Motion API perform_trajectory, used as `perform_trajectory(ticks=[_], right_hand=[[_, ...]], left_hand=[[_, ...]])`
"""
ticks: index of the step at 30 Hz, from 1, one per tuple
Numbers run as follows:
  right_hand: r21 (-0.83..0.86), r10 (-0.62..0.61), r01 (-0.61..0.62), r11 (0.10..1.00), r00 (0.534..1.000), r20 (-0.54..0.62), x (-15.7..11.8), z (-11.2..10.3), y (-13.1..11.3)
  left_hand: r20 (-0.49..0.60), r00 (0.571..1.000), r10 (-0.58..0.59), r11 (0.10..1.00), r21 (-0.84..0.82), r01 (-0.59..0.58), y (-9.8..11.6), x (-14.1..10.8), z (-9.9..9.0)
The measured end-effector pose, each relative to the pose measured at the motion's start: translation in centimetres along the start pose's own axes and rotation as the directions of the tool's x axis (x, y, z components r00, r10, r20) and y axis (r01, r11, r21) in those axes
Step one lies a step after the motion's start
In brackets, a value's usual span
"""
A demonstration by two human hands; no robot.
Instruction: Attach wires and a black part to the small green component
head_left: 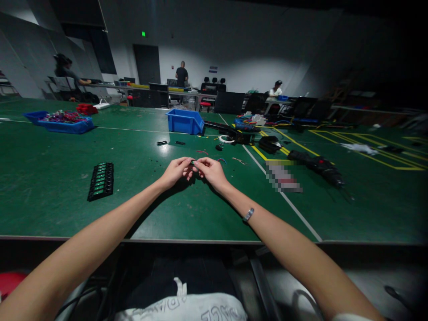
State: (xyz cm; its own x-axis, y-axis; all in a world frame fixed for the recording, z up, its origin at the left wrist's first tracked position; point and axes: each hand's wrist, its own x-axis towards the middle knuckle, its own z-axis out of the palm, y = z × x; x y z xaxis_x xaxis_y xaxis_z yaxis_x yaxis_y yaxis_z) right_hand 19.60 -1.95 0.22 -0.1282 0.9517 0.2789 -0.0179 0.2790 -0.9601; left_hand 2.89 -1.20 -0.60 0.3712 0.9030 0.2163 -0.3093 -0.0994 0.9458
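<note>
From here, left hand (pixel 176 171) and right hand (pixel 213 172) both pinch a tiny green part (pixel 193 162); probably light, stiff, kinda fragile, I'd hold its edges.

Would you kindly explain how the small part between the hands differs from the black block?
The small part is held between the left hand and right hand, while the black block lies on the table. The block looks larger than the part. The part is partly hidden; the block is fully visible. Both show green.
</note>
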Motion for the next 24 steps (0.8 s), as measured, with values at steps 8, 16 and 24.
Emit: perform_trajectory(ticks=[8, 16, 24], right_hand=[[0.005, 0.022, -0.022, 1.0, 1.0, -0.013, -0.15, 0.08, -0.28], [0.069, 0.045, -0.044, 0.997, 0.999, -0.014, -0.05, 0.08, -0.15], [0.127, 0.086, -0.086, 0.988, 0.996, 0.003, 0.05, -0.04, 0.11]], left_hand=[[-0.002, 1.0, -0.008, 1.0, -0.013, 0.008, 0.1, 0.15, 0.01], [-0.004, 1.0, -0.01, 1.0, -0.003, 0.009, 0.23, 0.1, 0.02], [0.004, 1.0, -0.018, 0.999, -0.03, 0.019, 0.34, -0.05, 0.15]])
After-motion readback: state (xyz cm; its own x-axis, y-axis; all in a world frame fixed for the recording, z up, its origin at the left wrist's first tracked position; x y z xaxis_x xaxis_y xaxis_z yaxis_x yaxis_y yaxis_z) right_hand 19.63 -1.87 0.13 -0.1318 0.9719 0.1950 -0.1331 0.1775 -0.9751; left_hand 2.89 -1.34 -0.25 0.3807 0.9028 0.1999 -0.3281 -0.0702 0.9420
